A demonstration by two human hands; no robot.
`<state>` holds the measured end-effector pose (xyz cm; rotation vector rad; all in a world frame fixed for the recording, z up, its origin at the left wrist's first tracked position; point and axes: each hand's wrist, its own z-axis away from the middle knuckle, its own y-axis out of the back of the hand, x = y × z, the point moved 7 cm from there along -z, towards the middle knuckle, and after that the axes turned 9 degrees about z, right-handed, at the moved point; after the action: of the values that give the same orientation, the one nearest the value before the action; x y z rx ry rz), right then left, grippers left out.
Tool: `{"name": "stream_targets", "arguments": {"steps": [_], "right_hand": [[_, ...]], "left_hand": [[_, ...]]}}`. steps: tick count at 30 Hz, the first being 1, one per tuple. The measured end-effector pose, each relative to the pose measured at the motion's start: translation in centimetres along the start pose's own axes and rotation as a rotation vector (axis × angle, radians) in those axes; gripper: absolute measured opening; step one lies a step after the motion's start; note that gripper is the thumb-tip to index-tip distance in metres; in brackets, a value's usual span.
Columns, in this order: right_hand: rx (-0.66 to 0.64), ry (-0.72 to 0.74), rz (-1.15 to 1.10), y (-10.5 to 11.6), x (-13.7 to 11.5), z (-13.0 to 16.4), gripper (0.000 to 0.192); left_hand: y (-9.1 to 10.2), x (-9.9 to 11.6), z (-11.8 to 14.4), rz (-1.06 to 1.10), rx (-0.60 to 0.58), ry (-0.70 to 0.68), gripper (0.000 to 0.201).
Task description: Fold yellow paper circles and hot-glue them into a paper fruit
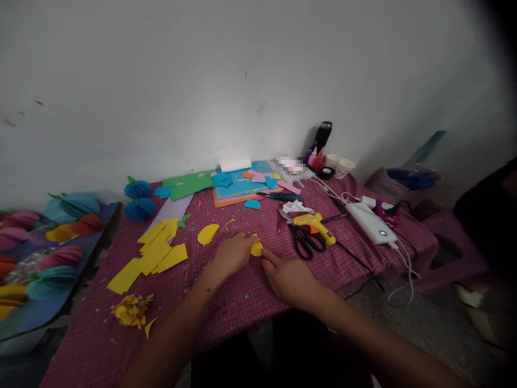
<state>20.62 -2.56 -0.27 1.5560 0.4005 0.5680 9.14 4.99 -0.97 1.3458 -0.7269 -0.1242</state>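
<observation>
Between my hands, low over the table, is a small yellow paper piece (257, 249) with a rounded edge. My left hand (236, 252) grips it from the left, its fingertips partly covering it. From the lower right, my right hand (291, 279) pinches its edge, with thumb and index finger close together. A yellow half-round paper cutout (208, 234) lies to the left of my hands. Farther left are several overlapping yellow paper rectangles (155, 254). Black-handled scissors (307, 241) and a yellow glue gun (315, 222) lie to the right, touching or nearly so.
The checkered tablecloth (226, 312) also bears yellow scraps (132, 311), blue paper balls (139, 209), a green sheet (191, 186), a cutter (278, 196), a white power bank (370, 222) with cables, paper cups (344, 167) and a black bottle (322, 136). Colored paper ornaments (52, 280) fill a left-hand board.
</observation>
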Motion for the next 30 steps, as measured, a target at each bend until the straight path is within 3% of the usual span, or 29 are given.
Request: {"name": "stream_targets", "arguments": {"steps": [10,16,30], "right_hand": [[-0.035,0.007,0.001,-0.07,0.04,-0.39,0.021],[-0.02,0.02,-0.019,-0.08,0.1,-0.35,0.02],[-0.01,0.02,-0.063,-0.03,0.47,-0.46,0.019]], "left_hand": [[-0.07,0.16,0.21,-0.031,-0.011,-0.019,0.037],[-0.2,-0.43,0.11,-0.043,0.052,0.015,0.044],[-0.6,-0.55,-0.62,-0.006,0.073,0.009,0.046]]}}
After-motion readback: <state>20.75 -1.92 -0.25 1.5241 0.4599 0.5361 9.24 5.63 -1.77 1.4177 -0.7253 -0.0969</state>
